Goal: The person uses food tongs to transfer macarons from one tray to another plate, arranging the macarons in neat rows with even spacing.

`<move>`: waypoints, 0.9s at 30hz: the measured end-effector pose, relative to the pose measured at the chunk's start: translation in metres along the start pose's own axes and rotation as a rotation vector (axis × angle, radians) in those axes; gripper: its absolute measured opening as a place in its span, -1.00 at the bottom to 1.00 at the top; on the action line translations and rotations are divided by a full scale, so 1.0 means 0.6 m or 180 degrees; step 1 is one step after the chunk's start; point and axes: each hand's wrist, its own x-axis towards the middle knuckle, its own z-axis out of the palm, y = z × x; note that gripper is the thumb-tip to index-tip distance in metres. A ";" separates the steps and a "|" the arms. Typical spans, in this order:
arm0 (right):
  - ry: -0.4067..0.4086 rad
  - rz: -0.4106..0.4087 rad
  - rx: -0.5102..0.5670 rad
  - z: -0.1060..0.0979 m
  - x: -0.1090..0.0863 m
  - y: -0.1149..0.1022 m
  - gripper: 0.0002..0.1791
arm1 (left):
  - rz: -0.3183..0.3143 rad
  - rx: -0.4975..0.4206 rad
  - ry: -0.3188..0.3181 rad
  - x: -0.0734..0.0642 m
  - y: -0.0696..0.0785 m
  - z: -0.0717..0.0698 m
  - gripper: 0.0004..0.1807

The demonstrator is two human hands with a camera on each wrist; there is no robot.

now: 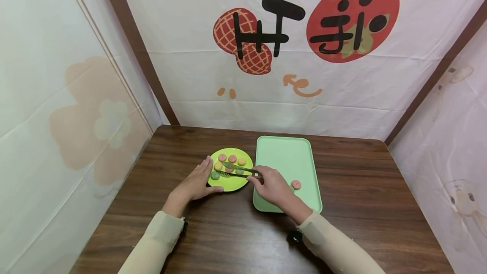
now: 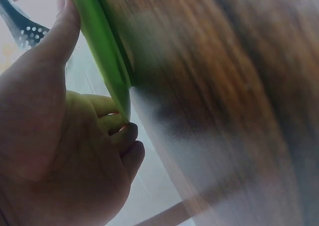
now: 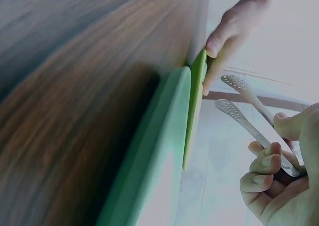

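My left hand (image 1: 196,181) rests along the left rim of a lime-green plate (image 1: 229,186), fingers straight and thumb stretched along its near edge. Small round macaron-like pieces in pink, yellow and green lie on it, among them a yellow piece (image 1: 218,166) and a green piece (image 1: 215,175). My right hand (image 1: 272,184) holds metal tongs (image 3: 251,124) by their joined end, the fingers curled round it. The two perforated tips stand apart, with nothing between them in the right wrist view. From the head, the tongs overlap several pieces and partly hide them.
Right of the plate lies a mint-green tray (image 1: 285,151). On it are a pink piece (image 1: 296,184) and a green one partly behind my right hand. The brown wooden table (image 1: 354,189) meets a printed fabric backdrop (image 1: 182,75) behind and at both sides.
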 end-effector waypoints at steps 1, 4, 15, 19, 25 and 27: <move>0.0041 0.0017 0.0021 -0.005 -0.003 0.002 -0.65 | 0.0011 -0.0005 0.0005 0.002 0.001 -0.001 0.28; 0.0173 0.0040 0.0061 -0.018 -0.011 0.007 -0.65 | 0.0016 0.0023 -0.0005 0.004 0.001 -0.003 0.29; 0.0436 0.0033 -0.0074 -0.063 -0.049 0.022 -0.73 | 0.0011 0.0026 -0.0006 0.005 -0.003 0.004 0.31; 0.0474 0.0086 -0.0085 -0.078 -0.065 0.029 -0.75 | -0.0001 0.0020 0.0014 0.005 -0.002 0.005 0.30; 0.0541 0.0138 -0.0098 -0.101 -0.091 0.036 -0.74 | -0.0018 0.0021 0.0008 0.004 -0.001 0.005 0.30; 0.0554 0.0175 -0.0093 -0.108 -0.098 0.038 -0.74 | -0.0023 0.0022 -0.0002 0.003 -0.001 0.005 0.30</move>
